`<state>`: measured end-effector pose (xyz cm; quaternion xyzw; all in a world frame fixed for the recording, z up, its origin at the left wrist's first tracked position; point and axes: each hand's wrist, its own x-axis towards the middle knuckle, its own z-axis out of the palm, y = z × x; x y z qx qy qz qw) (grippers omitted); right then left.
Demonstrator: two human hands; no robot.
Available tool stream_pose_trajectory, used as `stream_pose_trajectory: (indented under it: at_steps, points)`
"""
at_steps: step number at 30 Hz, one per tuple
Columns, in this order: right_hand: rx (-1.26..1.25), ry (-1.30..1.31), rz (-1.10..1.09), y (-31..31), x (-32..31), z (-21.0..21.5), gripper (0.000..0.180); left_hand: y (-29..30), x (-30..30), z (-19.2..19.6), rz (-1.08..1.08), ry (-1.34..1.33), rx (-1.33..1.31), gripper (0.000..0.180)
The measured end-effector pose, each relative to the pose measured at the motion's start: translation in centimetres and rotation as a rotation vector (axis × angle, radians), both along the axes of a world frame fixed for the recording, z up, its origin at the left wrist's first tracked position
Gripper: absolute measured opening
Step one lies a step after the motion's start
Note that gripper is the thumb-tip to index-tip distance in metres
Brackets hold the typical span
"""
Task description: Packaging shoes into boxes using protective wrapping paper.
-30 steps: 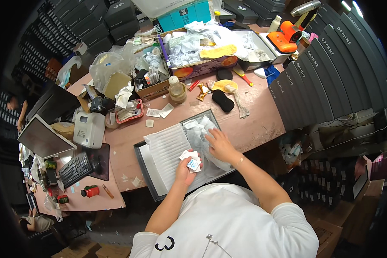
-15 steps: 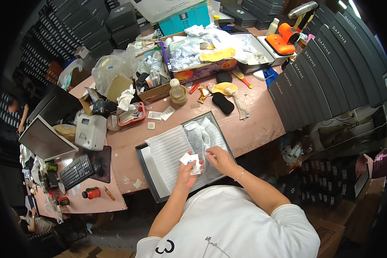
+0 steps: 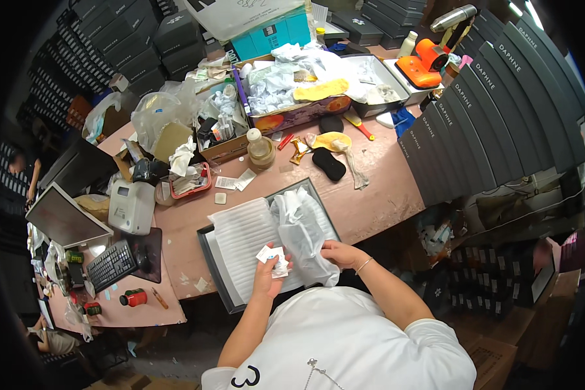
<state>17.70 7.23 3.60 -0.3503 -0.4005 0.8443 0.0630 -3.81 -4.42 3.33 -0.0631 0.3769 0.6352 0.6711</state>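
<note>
An open grey shoebox [image 3: 226,286] lies in front of me at the table's edge. White ribbed foam sheet [image 3: 244,227] lines it and spills over its left part. On the foam rests a translucent plastic bag [image 3: 303,234], slightly raised at the near end; its contents cannot be made out clearly. My right hand [image 3: 344,255] pinches the bag's right side near its lower end. Over the box's near left part, my left hand [image 3: 266,278] is closed round several small white paper packets [image 3: 274,260], which stick up from the fingers.
Behind the box lie black pads [image 3: 329,164], a yellow insole [image 3: 331,141] and a glue bottle [image 3: 260,151]. A carton of crumpled paper [image 3: 299,107] stands farther back. Stacked grey shoeboxes [image 3: 494,117] rise on the right. A label printer [image 3: 131,207] and keyboard [image 3: 112,263] sit left.
My right hand has taken hold of the bag and shifted right and down a little; the bag's near end is lifted and spread. My left hand moved slightly left and down, still holding the packets.
</note>
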Motion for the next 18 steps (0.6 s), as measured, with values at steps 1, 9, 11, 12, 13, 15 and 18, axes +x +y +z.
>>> stream_pose_trajectory:
  at_steps: [1,9,11,12,13,15,18]
  points:
    - [-0.138,0.068,-0.074,0.1,0.3,0.2,0.031,0.2,0.4,-0.1,-0.034,-0.002,0.006,0.055]
    - [-0.18,0.284,-0.297,2.7,3.0,1.4,0.031,3.8,1.9,2.1,-0.21,0.076,-0.011,0.057]
    - [-0.225,0.311,-0.347,1.7,2.2,0.8,0.031,4.5,2.2,1.3,-0.263,-0.045,0.036,0.055]
    - [-0.252,0.318,-0.385,0.9,1.6,0.2,0.031,4.9,2.3,0.4,-0.291,-0.105,0.06,0.054]
    - [-0.286,0.327,-0.418,0.0,0.8,-0.6,0.031,4.6,2.8,-1.8,-0.259,-0.127,-0.029,0.044]
    - [-0.354,0.344,-0.472,-1.9,-0.9,-2.0,0.031,4.5,3.3,-1.7,-0.136,-0.274,0.035,0.042]
    - [-0.393,0.334,-0.431,-3.2,-2.2,-2.2,0.031,4.0,3.5,-1.5,-0.12,-0.455,0.17,0.044]
